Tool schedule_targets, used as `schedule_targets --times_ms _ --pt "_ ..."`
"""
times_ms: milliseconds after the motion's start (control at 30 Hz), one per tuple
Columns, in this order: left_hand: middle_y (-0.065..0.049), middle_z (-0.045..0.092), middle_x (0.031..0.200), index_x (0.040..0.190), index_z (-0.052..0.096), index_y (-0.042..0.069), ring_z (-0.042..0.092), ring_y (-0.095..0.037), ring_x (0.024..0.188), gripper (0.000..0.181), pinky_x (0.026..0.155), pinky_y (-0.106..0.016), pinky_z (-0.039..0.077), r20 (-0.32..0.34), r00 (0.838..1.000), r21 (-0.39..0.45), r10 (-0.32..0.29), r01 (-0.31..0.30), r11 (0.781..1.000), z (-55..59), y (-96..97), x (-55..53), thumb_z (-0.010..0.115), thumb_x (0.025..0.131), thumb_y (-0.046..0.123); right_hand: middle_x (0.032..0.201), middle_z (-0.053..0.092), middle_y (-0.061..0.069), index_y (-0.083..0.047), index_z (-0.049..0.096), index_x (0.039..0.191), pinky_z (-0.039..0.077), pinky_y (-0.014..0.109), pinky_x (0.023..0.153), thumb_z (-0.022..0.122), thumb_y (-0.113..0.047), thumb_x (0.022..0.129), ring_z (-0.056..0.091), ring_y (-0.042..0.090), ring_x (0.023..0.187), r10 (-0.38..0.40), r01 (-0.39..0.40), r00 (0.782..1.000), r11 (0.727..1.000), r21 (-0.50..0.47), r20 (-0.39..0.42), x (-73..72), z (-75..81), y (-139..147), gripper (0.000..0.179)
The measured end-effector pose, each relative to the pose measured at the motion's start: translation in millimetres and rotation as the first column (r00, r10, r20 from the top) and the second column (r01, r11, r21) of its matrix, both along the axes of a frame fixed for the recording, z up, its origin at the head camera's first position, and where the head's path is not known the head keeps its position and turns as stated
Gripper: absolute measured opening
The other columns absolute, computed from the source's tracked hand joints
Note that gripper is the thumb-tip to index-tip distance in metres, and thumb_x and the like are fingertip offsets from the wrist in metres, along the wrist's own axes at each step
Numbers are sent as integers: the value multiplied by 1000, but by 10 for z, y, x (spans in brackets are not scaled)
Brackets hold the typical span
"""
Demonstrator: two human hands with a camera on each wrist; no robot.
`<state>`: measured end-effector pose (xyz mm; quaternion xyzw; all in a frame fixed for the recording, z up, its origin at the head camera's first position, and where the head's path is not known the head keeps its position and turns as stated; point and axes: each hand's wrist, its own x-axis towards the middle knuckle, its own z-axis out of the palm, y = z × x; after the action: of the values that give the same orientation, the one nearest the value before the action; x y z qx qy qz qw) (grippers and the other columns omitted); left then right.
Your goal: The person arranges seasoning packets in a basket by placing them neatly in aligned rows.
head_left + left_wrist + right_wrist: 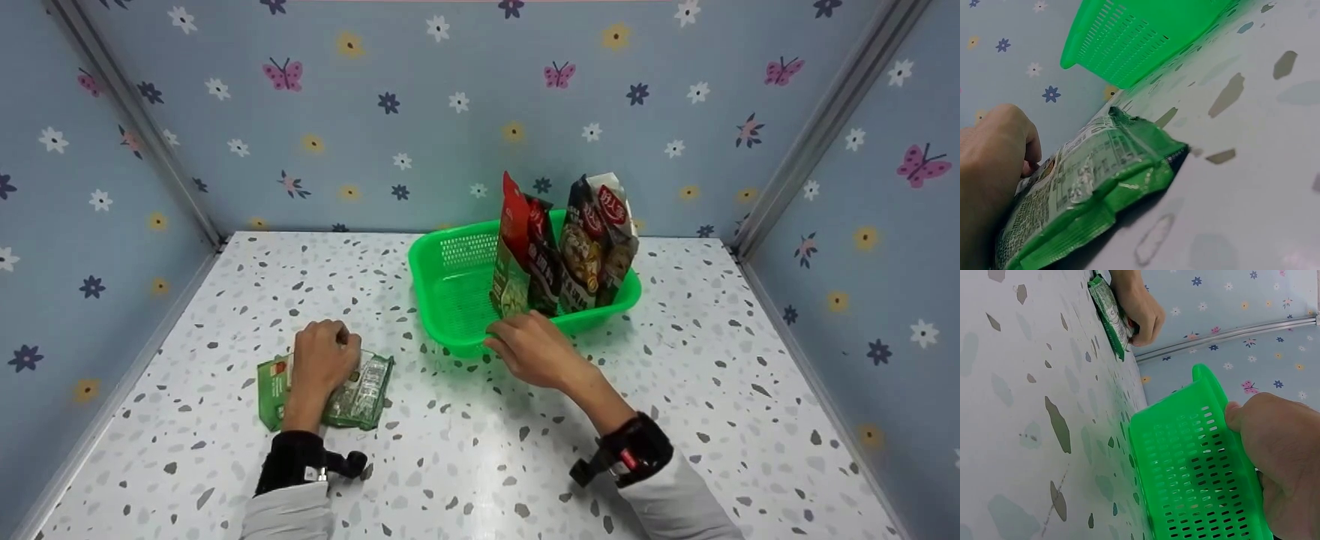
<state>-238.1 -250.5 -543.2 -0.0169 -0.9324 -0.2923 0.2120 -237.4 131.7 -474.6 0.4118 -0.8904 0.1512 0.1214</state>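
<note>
A green food packet [364, 390] with a clear-looking patch lies flat on the table, left of the basket. My left hand [322, 360] is over it, fingers curled and pinching its upper side; the fingertips are mostly hidden. The near edge of the packet [1095, 191] shows in the left wrist view. My right hand [536, 349] grips the near rim of a green plastic basket [450, 300], thumb [1234, 415] outside and fingers over the rim. Upright in the basket stand several packets: a red and green one [512, 255], and dark ones [581, 251] to the right.
The speckled white table [465, 465] is enclosed by blue walls [420, 135] with flowers and butterflies. The basket stands near the back wall. Metal strips [825, 112] run along the corners.
</note>
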Motion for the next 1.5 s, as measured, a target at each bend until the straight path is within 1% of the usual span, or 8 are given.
schedule_targets --times_ms 267,500,833,933,1100,1233,1367,1500 --pt "-21 71 77 74 77 0 66 -49 82 18 88 -64 52 -44 997 -15 -65 65 998 48 24 -4 66 87 5 117 85 12 -6 81 127 61 47 91 60 -28 118 81 31 108 -6 6 1000 1000 6 10 -7 19 -10 32" --pt "-21 66 75 72 71 0 63 -47 78 19 80 -62 48 -117 986 9 -116 118 993 100 53 -11 58 85 3 118 85 13 -4 81 127 61 47 91 60 -28 118 81 32 108 -2 2 1000 1000 1 14 0 2 -10 32" --pt "-16 62 77 75 66 6 61 -41 82 20 88 -59 45 -171 971 109 -168 188 976 404 176 55 54 90 4 116 85 10 -9 81 127 59 47 90 58 -30 119 81 30 105 -8 8 1000 1000 8 26 10 -4 -5 32" --pt "-15 60 75 74 65 6 59 -39 79 19 85 -53 42 -220 960 105 -174 201 974 528 232 75 56 91 5 117 85 10 -8 80 128 59 48 92 58 -31 119 81 30 108 -10 10 999 1000 10 39 2 10 -5 33" --pt "-14 57 72 74 66 5 53 -34 73 19 80 -45 37 -331 926 88 -182 222 971 736 334 118 58 91 7 124 84 13 -5 79 133 60 50 97 60 -31 119 80 33 114 -18 17 997 1000 11 78 -6 49 -1 35" --pt "-13 56 72 75 66 5 49 -30 72 19 81 -42 35 -384 906 87 -176 225 970 883 422 182 59 92 9 129 82 16 -3 75 137 61 52 102 64 -31 117 79 35 120 -11 11 996 1000 -2 85 -2 73 4 37" --pt "-13 57 73 75 67 4 47 -28 72 18 81 -41 34 -413 894 95 -176 234 968 1003 505 249 60 91 10 138 79 17 -4 71 145 60 55 110 65 -33 117 75 37 130 -12 18 996 998 -62 89 32 105 2 41" --pt "-12 55 72 75 66 4 45 -26 72 18 81 -40 33 -440 876 91 -198 262 961 1093 604 313 60 90 10 148 75 15 -7 68 151 57 56 118 65 -33 116 70 35 140 5 12 996 984 -179 93 116 181 -19 43"
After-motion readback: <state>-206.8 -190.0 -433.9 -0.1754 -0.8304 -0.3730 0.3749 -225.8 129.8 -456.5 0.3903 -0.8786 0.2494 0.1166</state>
